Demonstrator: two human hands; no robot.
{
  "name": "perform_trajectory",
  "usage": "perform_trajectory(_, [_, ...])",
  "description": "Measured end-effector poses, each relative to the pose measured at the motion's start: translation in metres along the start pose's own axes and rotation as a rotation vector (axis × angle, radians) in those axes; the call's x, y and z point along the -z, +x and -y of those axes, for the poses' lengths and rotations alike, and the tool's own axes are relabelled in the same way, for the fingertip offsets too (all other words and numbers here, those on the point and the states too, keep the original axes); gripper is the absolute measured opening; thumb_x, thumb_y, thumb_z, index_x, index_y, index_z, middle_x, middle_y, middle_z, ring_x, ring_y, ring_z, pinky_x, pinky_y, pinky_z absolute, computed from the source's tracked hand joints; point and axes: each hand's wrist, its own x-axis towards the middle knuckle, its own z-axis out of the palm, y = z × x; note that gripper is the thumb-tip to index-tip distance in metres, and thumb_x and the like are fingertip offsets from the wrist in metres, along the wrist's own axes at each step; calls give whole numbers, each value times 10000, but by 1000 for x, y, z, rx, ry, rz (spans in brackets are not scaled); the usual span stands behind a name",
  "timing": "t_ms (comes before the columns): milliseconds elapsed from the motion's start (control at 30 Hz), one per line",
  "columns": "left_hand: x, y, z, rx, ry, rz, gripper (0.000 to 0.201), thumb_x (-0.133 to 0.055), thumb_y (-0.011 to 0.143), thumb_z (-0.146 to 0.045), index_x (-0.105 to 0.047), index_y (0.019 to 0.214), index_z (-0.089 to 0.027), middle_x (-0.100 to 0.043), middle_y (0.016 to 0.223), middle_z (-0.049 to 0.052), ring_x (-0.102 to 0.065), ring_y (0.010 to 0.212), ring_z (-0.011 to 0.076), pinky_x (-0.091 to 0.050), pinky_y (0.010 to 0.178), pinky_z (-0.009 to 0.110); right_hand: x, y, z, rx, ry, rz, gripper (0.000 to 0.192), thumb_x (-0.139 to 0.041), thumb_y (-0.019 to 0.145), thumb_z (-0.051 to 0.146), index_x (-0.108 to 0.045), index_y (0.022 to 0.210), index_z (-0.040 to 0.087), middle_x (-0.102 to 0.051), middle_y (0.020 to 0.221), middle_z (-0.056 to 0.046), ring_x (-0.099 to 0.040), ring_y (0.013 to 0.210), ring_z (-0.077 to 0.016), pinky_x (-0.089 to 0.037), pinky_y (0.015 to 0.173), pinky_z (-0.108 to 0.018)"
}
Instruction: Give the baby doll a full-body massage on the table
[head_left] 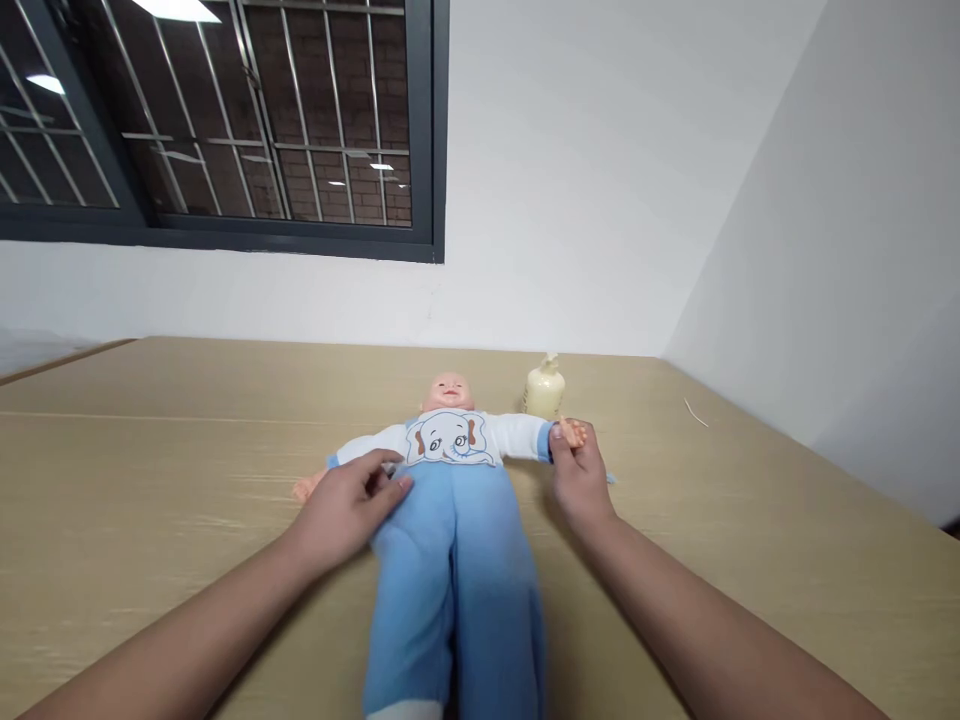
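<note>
A baby doll (450, 450) lies face up on the tabletop, its head away from me and its arms spread. It wears a white top with an elephant picture, blue cuffs and blue trousers (487, 560). My right hand (581, 475) is closed round the doll's hand at the right, thumb by the blue cuff, holding that arm out to the side. At the doll's waist, my left hand (345, 505) grips its side, with the thumb on the trousers and the fingers by the top. The doll's other hand (306, 487) sticks out beyond my left hand.
A pale yellow bottle (545, 388) with a knotted top stands behind the doll's outstretched arm. A thin white strip (695, 412) lies on the wooden tabletop (750, 500) at the right. A small blue bit shows beside my right wrist. White walls and a barred window border the table.
</note>
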Motion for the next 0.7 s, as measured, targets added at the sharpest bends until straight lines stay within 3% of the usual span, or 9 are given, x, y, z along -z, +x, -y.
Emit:
perform_trajectory(100, [0,11,9,161,140,-24,715,-375,911,-724,-536,1380,-210,-771,979,95,-677,1062,355,-452,917,468,1,0,0,-13,3,5,346,-515,916,576,-526,996,240,-619,961,-45,-574,939,-252,-436,879,-392])
perform_trajectory(333, [-4,7,6,181,155,59,892,-313,895,-775,-351,1540,-161,-692,1281,179,-619,1209,390,-455,963,490,-3,3,-9,-98,86,-15,368,-607,854,524,-529,1076,240,-627,1052,-56,-589,957,-246,-457,894,-390])
perform_trajectory(500, [-10,9,14,188,112,72,982,-335,868,-811,-250,1584,-145,-508,1494,237,-476,1386,410,-386,1089,525,-5,6,-17,-140,133,-29,427,-667,789,491,-537,1106,236,-642,1067,-56,-600,964,-243,-483,868,-374])
perform_trajectory(700, [-15,15,24,231,126,35,1042,-396,824,-836,-142,1613,-204,-227,1643,232,-191,1527,428,-265,1175,580,-4,8,-21,-173,144,-36,478,-670,765,502,-544,1123,211,-652,1040,-48,-611,958,-236,-500,844,-368])
